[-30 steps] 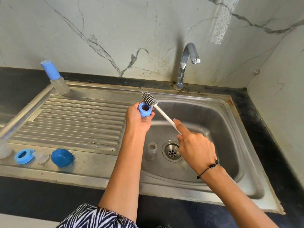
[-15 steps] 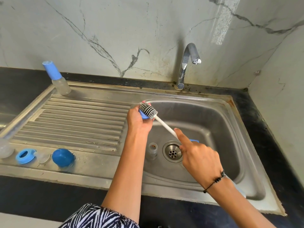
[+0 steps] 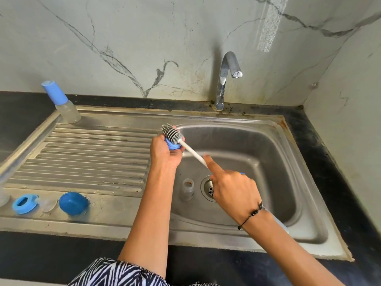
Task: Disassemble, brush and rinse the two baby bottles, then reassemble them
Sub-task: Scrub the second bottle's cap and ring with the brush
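Fingers of the left hand (image 3: 165,150) are curled round a blue plastic bottle collar ring (image 3: 172,145), which is gripped at the near left corner of the basin, just above its rim. Against the top of that ring the grey bristled head of a white-handled bottle brush (image 3: 172,133) is pressed, with the white shaft running down and to the right into the right hand (image 3: 233,190). The handle is gripped there by curled fingers, while the index finger is laid straight along the shaft, pointing toward the ring. A black beaded bracelet (image 3: 252,213) is worn on the right wrist. Below the hands, inside the stainless steel sink (image 3: 288,162), a small clear bottle body (image 3: 187,189) is stood upright just left of the round drain (image 3: 208,187). On the near strip of the ribbed steel drainboard (image 3: 92,153), a second blue collar ring (image 3: 24,203), a clear nipple (image 3: 48,205) and a blue dome cap (image 3: 73,203) are laid in a row, close beside one another. At the far left corner of the drainboard a clear bottle with a tall blue cap (image 3: 61,103) is stood upright. A chrome tap (image 3: 225,79) is mounted behind the basin against the grey-veined marble wall (image 3: 144,38). A black-and-white striped garment (image 3: 115,273) is seen at the bottom edge.
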`<state>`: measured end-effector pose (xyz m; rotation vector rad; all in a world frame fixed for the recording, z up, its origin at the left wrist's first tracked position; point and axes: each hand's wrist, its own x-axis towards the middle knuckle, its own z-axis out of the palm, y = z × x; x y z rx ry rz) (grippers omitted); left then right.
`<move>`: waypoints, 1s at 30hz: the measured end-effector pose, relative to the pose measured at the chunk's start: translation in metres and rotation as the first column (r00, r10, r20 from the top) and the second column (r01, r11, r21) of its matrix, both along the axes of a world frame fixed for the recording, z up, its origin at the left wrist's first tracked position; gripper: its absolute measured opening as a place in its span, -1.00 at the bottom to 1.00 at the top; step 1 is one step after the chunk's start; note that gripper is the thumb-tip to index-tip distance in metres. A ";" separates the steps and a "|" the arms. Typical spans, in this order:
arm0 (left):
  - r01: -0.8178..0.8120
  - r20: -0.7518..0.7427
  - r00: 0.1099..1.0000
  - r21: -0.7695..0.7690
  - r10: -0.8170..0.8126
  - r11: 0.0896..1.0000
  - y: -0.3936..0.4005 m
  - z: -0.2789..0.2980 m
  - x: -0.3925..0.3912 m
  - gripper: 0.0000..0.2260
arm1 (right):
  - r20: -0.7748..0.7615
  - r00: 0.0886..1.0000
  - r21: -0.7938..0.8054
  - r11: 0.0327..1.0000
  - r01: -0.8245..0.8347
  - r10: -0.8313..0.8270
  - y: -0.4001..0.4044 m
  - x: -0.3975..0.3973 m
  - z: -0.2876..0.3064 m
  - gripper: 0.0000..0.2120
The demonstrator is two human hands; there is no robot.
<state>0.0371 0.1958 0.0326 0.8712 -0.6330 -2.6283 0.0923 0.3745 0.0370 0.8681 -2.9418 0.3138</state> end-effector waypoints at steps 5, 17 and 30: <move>-0.043 0.035 0.999 0.054 0.041 0.998 -0.009 -0.005 0.002 -0.77 | -0.104 0.994 -0.025 0.999 0.031 -0.034 0.008 0.008 -0.009 -0.42; 0.007 -0.027 1.000 -0.029 -0.008 1.000 0.010 -0.001 0.000 -0.71 | -0.137 0.990 0.019 0.999 0.046 -0.043 -0.005 0.003 0.000 -0.41; -0.039 0.036 0.999 0.026 0.038 0.999 0.003 -0.015 0.002 -0.77 | 0.121 0.984 0.027 0.991 0.132 -0.134 -0.008 0.008 0.007 -0.50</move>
